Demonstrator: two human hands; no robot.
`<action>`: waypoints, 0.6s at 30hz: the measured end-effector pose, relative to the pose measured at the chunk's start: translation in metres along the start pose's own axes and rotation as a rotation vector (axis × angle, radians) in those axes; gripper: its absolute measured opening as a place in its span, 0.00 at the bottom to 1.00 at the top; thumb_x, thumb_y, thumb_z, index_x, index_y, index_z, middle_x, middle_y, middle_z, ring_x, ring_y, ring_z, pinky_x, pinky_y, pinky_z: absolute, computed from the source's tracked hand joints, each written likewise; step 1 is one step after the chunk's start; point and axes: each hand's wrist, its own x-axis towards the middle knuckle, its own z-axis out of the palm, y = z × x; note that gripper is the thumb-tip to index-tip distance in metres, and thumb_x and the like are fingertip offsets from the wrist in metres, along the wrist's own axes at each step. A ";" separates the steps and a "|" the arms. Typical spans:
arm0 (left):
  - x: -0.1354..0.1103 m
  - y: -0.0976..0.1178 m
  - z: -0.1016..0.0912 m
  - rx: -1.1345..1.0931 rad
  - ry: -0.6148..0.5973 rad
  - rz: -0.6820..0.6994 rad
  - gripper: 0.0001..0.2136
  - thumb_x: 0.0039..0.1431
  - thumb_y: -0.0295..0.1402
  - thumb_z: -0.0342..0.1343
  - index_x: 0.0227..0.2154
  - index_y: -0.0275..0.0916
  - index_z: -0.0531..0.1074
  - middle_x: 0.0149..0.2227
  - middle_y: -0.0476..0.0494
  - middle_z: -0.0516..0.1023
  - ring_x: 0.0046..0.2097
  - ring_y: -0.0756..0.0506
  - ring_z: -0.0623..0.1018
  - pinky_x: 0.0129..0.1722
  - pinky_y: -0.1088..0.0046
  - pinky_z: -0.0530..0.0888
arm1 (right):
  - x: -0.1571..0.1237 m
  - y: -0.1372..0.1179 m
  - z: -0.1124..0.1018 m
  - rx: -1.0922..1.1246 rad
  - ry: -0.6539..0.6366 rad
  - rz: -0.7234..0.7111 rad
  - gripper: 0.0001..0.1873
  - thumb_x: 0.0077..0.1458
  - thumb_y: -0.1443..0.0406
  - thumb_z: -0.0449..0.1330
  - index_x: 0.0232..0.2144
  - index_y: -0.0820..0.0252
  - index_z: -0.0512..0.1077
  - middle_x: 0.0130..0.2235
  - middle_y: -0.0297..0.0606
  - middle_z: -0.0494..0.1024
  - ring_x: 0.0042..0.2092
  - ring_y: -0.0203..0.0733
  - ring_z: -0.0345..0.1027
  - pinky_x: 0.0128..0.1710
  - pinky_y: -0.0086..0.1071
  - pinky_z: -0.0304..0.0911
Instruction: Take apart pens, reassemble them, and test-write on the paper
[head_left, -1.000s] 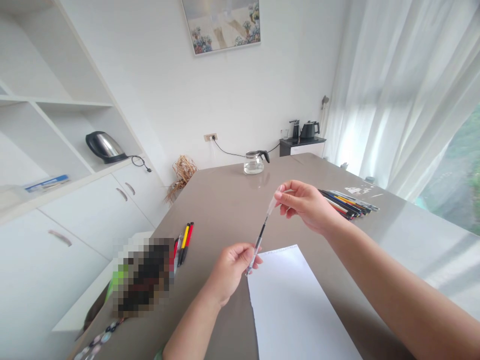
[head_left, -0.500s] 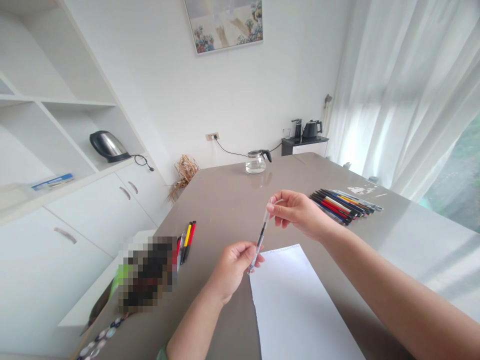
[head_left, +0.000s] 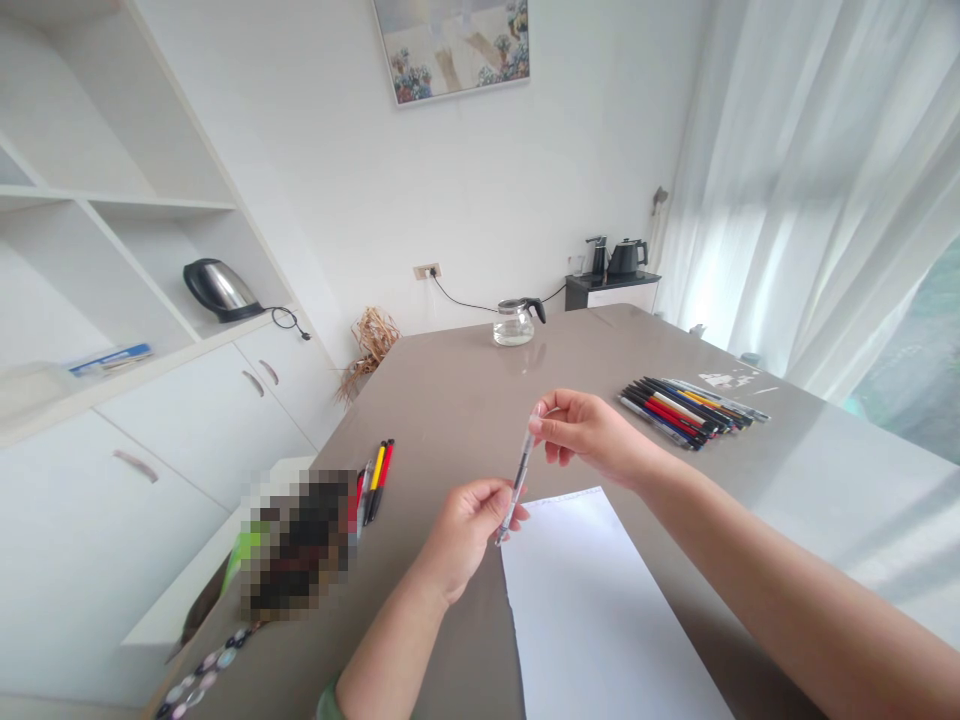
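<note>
A clear pen (head_left: 519,477) with dark ink inside is held above the grey-brown table (head_left: 465,400), tilted with its tip down. My left hand (head_left: 469,530) pinches its lower end near the tip. My right hand (head_left: 589,430) pinches the clear cap at its upper end; the cap sits against the barrel. A white sheet of paper (head_left: 600,620) lies on the table just below and right of the pen tip.
A row of several coloured pens (head_left: 686,405) lies on the right. A few pens (head_left: 375,475) lie at the left edge beside a blurred patch. A glass jug (head_left: 514,322) stands at the far end. White cabinets with a kettle (head_left: 217,290) fill the left.
My right hand has come down and left towards my left hand, closing the cap onto the pen's barrel. The left hand has hardly moved.
</note>
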 end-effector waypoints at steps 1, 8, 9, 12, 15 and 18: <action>0.000 0.000 0.000 -0.004 0.000 0.000 0.14 0.52 0.41 0.49 0.32 0.34 0.70 0.28 0.42 0.73 0.29 0.49 0.69 0.29 0.74 0.64 | 0.000 0.000 0.000 0.000 0.001 -0.001 0.12 0.45 0.59 0.57 0.30 0.61 0.64 0.26 0.36 0.74 0.21 0.30 0.63 0.19 0.24 0.58; 0.001 0.001 0.000 -0.038 0.023 0.000 0.14 0.50 0.42 0.50 0.31 0.34 0.69 0.27 0.42 0.72 0.28 0.50 0.68 0.28 0.75 0.64 | 0.000 0.001 0.003 -0.003 -0.027 0.001 0.11 0.44 0.60 0.57 0.29 0.60 0.64 0.26 0.35 0.74 0.21 0.30 0.63 0.19 0.24 0.58; 0.001 0.001 0.000 -0.037 0.022 -0.001 0.14 0.51 0.42 0.50 0.31 0.34 0.69 0.27 0.42 0.72 0.28 0.50 0.68 0.28 0.75 0.64 | 0.000 0.002 0.004 -0.001 -0.026 0.002 0.11 0.45 0.60 0.57 0.29 0.60 0.63 0.26 0.35 0.74 0.21 0.30 0.63 0.19 0.24 0.58; 0.001 0.000 -0.001 -0.032 0.016 0.002 0.14 0.51 0.41 0.50 0.31 0.34 0.69 0.28 0.42 0.72 0.28 0.50 0.68 0.28 0.75 0.64 | 0.000 0.003 0.004 0.012 -0.030 0.006 0.11 0.45 0.60 0.57 0.30 0.60 0.63 0.26 0.36 0.74 0.21 0.30 0.63 0.19 0.24 0.58; 0.001 -0.001 -0.001 -0.043 0.020 0.001 0.14 0.51 0.41 0.51 0.32 0.34 0.69 0.26 0.43 0.71 0.28 0.50 0.68 0.28 0.75 0.64 | 0.000 0.004 0.005 0.032 -0.029 0.013 0.11 0.45 0.60 0.57 0.30 0.61 0.63 0.26 0.36 0.74 0.21 0.30 0.63 0.19 0.24 0.58; 0.001 -0.001 -0.001 -0.060 0.041 0.000 0.14 0.49 0.41 0.52 0.31 0.34 0.70 0.25 0.45 0.70 0.27 0.50 0.67 0.27 0.75 0.63 | 0.000 0.004 0.005 0.042 -0.024 0.019 0.11 0.44 0.60 0.57 0.29 0.61 0.63 0.26 0.36 0.74 0.21 0.30 0.63 0.18 0.24 0.58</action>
